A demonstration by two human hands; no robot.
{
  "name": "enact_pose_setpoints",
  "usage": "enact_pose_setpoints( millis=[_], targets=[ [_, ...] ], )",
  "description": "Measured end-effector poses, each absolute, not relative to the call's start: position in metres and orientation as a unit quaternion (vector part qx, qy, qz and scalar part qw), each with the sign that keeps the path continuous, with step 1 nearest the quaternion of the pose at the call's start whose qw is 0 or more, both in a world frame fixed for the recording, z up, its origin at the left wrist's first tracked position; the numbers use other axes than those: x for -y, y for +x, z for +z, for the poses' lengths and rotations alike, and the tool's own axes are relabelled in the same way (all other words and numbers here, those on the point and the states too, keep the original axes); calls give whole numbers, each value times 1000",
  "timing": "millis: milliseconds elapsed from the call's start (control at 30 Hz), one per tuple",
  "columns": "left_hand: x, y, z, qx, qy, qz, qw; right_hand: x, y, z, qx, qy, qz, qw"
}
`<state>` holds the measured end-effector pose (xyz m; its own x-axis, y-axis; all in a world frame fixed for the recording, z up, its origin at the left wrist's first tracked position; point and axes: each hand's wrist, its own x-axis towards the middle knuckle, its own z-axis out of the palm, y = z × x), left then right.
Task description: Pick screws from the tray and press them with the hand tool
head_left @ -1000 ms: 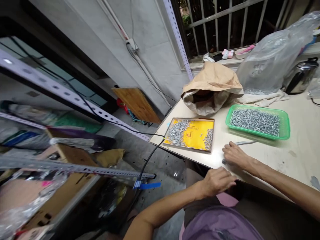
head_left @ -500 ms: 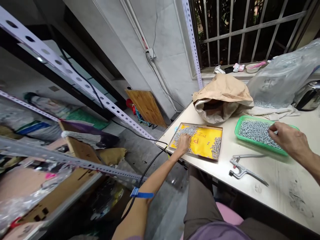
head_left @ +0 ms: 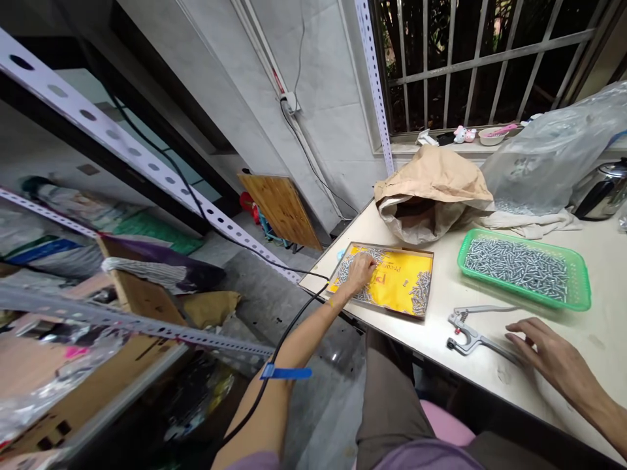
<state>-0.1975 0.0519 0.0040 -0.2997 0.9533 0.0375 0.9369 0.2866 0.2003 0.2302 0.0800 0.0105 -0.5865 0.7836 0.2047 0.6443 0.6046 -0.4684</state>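
My left hand (head_left: 360, 273) is in a shallow tray (head_left: 423, 318) with a yellow lining, its fingers bent together over small silver screw-like pieces (head_left: 343, 269). Whatever its fingertips pinch is too small to make out. More pieces (head_left: 421, 292) lie heaped at the tray's right end. My right hand (head_left: 551, 356) hovers with fingers apart beside the handle of grey metal pliers (head_left: 473, 339) with a C-shaped jaw, lying on the table. Beyond it stands a green plastic basket (head_left: 580, 297) filled with similar silver pieces (head_left: 516, 264).
On the white table (head_left: 441, 343), a brown paper sack (head_left: 434, 179) lies behind the tray. A clear plastic bag (head_left: 543, 156), a white cloth (head_left: 539, 223) and a metal kettle (head_left: 600, 189) are at the back right. A black cable (head_left: 289, 333) runs along my left arm, held by a blue strap (head_left: 289, 373).
My right hand has moved from the green basket down toward the pliers' handle, its fingers now apart. My left hand stays in the tray, shifted slightly, with its fingers drawn together.
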Motion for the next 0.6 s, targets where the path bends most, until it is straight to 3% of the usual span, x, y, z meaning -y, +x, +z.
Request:
enact_pose_setpoints(
  millis=[200, 400, 600],
  targets=[
    [-56, -199, 23, -787, 590, 155, 93, -61, 234, -3, 848, -427, 224, 220],
    [-42, -198, 21, -860, 498, 3, 109, -51, 232, -8, 840, -431, 276, 182],
    [-36, -200, 9, -863, 484, 53, 137, -48, 231, -5, 836, -433, 284, 183]
  ],
)
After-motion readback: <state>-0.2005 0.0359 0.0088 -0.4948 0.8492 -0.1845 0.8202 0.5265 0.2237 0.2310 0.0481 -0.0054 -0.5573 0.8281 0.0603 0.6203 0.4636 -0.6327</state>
